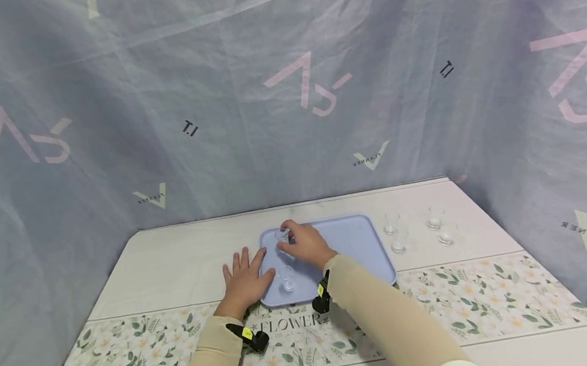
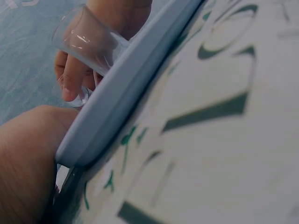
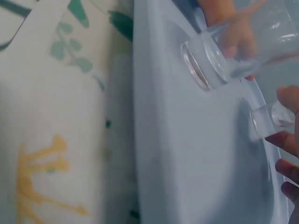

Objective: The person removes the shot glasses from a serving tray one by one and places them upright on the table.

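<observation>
A pale blue tray (image 1: 351, 240) lies on the table, its rim running diagonally through the left wrist view. Over its far left corner, my right hand (image 1: 308, 245) pinches a small clear glass (image 1: 280, 234) between thumb and fingers; the right wrist view shows the fingertips at this glass (image 3: 270, 120), low over the tray. A second clear glass (image 1: 286, 280) stands upright at the tray's near left, between my two hands. My left hand (image 1: 244, 282) lies with fingers spread at the tray's left edge, thumb by the rim and holding nothing.
Several more clear glasses (image 1: 433, 218) stand on the white table to the right of the tray. A floral band (image 1: 475, 295) with lettering crosses the tabletop in front of it. Grey printed cloth (image 1: 240, 92) hangs behind the table and along both sides.
</observation>
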{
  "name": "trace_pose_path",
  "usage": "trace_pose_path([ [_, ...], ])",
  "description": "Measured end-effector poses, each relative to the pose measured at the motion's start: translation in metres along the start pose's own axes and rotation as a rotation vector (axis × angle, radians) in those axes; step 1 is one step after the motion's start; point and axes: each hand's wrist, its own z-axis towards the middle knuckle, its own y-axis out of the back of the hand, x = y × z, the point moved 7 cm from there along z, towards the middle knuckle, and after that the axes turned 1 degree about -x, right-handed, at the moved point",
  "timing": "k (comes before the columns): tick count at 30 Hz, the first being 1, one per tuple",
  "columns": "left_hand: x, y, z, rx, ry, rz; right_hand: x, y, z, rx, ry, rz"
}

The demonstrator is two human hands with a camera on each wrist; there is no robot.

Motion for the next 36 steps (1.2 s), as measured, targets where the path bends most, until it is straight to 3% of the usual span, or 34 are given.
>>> trace_pose_path([
  [10,-0.002,-0.001,-0.002,-0.003,0.001,-0.001,0.004,0.004,-0.002,-0.043,0.026,-0.117],
  [14,0.0,-0.003,-0.002,0.004,-0.005,-0.005,0.002,0.008,-0.008,-0.056,0.037,-0.092],
  [19,0.003,-0.002,0.0,0.008,0.002,0.001,-0.004,0.027,-0.021,-0.096,0.032,-0.024],
  [27,-0.001,0.001,0.0,0.002,0.0,0.0,-0.024,0.068,-0.056,-0.126,0.007,0.054],
  [36,0.008,-0.008,0.005,0.033,-0.001,-0.025,-0.048,0.112,-0.111,-0.19,0.03,0.072],
])
